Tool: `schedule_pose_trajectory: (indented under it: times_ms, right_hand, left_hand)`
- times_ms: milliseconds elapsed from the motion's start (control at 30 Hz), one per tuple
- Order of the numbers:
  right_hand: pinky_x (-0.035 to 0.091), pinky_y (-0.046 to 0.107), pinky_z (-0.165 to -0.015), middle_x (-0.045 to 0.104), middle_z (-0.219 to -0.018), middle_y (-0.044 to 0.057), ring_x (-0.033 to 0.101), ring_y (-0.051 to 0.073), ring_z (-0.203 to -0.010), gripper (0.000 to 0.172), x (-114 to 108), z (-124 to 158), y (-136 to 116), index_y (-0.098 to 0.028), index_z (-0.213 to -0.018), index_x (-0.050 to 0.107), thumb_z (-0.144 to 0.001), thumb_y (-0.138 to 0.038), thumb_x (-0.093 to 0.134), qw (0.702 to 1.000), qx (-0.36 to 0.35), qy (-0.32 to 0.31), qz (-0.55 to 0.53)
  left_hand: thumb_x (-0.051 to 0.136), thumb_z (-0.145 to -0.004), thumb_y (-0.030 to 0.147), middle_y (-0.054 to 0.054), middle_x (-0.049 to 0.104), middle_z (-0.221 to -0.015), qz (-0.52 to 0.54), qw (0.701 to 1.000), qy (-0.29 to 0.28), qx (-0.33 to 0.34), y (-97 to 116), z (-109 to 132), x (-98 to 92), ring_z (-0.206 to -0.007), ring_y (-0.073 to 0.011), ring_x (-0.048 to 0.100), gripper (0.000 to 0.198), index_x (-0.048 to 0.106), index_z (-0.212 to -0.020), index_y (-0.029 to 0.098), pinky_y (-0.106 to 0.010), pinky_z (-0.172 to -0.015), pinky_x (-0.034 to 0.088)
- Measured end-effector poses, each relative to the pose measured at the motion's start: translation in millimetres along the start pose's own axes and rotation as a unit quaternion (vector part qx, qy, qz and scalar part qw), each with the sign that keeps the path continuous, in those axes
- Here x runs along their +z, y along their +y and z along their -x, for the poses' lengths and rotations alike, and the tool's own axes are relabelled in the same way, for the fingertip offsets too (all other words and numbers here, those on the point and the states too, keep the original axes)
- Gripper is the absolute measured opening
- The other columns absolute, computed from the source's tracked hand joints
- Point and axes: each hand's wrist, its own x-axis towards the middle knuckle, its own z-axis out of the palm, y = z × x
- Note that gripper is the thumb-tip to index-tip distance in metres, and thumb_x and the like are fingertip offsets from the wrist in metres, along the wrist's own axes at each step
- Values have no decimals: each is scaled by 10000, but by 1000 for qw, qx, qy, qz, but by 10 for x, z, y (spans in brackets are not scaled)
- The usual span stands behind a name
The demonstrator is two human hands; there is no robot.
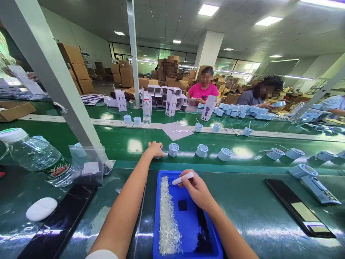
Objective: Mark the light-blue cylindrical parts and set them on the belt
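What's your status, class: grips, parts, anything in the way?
Left grip closed on round blue part on the belt. Right grip holding white pen tool over blue tray. Nothing blocking either.

White sleeve (102, 254), bare left hand (155, 149), right hand (197, 189)

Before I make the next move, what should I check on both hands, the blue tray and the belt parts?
1. Left hand closed over pale blue round part on green conveyor belt: ok.
2. Right hand gripping white pen-shaped tool: ok.
3. Tool tip above blue plastic tray: ok.
4. Strip of small clear beads in tray: ok, plenty.
5. Bead on tool tip: cannot tell.
6. Neighbouring round part upright, clear of that hand: ok.
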Motion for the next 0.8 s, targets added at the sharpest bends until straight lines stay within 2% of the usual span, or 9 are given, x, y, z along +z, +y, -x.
schedule_pose_trajectory:
  times_ms: [200,333,433,533,667,800]
  right_hand:
    - [508,301,-657,618,-750,27,602,177,-674,292,19,-10,-56,-208,-873,554,-862,-498,529,1000,5,13,22]
    - [424,248,-550,549,-641,-5,502,133,-563,242,-11,-9,-114,-208,-731,515,-859,-413,539,993,-35,12,114]
    - [359,247,-538,481,-586,-27,429,119,-534,239,-80,-3,-139,-216,-629,452,-824,-309,552,974,-94,75,193]
    - [321,256,-532,423,-544,-41,389,116,-513,274,-162,0,-128,-227,-570,380,-799,-260,525,956,-114,160,219]
    - [270,253,-503,378,-502,-57,339,104,-479,273,-212,-3,-101,-232,-545,342,-765,-225,505,954,-89,171,230]
    - [235,251,-491,354,-490,-65,311,95,-469,278,-197,-6,-89,-230,-537,320,-745,-216,504,954,-80,166,235]
  left_hand:
    - [716,-590,317,-104,458,-1192,20,1000,12,0,36,12,16,-1169,-344,391,491,600,-1064,258,-362,-890,409]
    - [717,-574,316,-113,457,-1213,37,999,12,1,38,20,13,-1176,-348,402,512,594,-1068,256,-359,-884,411]
    - [719,-579,337,-128,484,-1216,55,998,29,-7,24,10,-1,-1151,-334,452,579,552,-1123,230,-355,-895,402]
    - [697,-631,360,-135,543,-1179,107,991,76,-33,3,-4,-42,-1103,-300,514,633,470,-1196,188,-334,-890,397]
    - [687,-659,370,-125,576,-1145,211,968,127,-47,0,24,-149,-1012,-264,565,617,439,-1190,176,-294,-769,429]
    - [695,-651,379,-111,556,-1150,301,942,140,-49,25,94,-250,-903,-228,586,546,463,-1109,194,-272,-654,435]
